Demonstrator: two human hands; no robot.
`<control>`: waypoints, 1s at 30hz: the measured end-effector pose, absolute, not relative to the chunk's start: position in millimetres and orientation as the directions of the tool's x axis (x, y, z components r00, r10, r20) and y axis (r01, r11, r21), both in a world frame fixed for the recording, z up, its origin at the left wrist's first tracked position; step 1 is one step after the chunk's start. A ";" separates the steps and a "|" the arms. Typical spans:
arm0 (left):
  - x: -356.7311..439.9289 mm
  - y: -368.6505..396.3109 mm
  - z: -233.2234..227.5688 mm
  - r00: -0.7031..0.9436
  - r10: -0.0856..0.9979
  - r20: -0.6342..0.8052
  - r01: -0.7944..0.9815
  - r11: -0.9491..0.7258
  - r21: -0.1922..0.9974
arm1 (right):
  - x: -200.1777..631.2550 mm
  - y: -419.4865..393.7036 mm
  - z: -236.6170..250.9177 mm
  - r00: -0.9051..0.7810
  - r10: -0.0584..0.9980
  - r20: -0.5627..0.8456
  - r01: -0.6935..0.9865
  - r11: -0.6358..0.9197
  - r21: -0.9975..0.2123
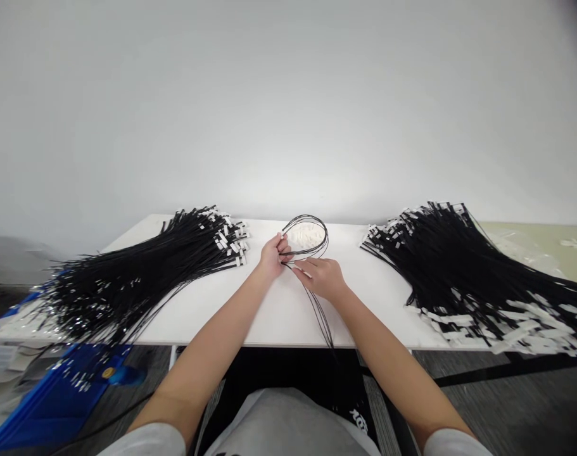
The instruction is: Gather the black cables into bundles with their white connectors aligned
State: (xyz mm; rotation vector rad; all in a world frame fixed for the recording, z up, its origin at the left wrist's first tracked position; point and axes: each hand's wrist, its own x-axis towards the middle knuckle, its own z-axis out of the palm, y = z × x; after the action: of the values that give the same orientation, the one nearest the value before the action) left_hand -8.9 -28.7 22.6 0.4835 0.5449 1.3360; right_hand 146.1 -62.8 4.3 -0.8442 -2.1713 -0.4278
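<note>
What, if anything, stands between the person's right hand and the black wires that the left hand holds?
Nothing visible stands between them: the right hand is at the black wires, close beside the left hand.

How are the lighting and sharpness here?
Head view: wall brightest mid-frame, dimmer toward the corners, with a dark patch upper right; head view: left cable pile and right cable pile merge into near-solid black; head view: white pieces seen through the cable loop look pale, poorly defined.

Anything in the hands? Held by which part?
Thin black wires, looped. The left hand holds them at the loop's base; the right hand is at them just beside it, grip unclear.
</note>
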 end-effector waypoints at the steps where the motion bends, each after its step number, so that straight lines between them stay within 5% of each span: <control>1: -8.8 -29.4 23.4 0.159 0.984 -0.077 -0.777 0.173 0.606 | 146.0 -62.9 4.4 -0.497 0.436 0.750 0.687 0.725 0.034; 19: -7.9 -37.3 28.4 0.282 0.950 -0.130 -0.690 0.296 0.660 | 140.6 -70.3 9.4 -0.457 0.527 0.717 0.608 0.773 -0.181; 30: -10.1 -34.3 32.2 0.175 0.984 -0.030 -0.731 0.150 0.666 | 141.3 -68.9 8.3 -0.419 0.505 0.755 0.534 0.809 -0.245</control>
State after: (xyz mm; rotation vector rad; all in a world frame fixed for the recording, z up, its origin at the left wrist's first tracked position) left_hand -10.1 -34.3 32.2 0.5838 0.5296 1.3180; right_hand 141.3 -68.9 8.3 -0.7657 -2.0898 -0.0410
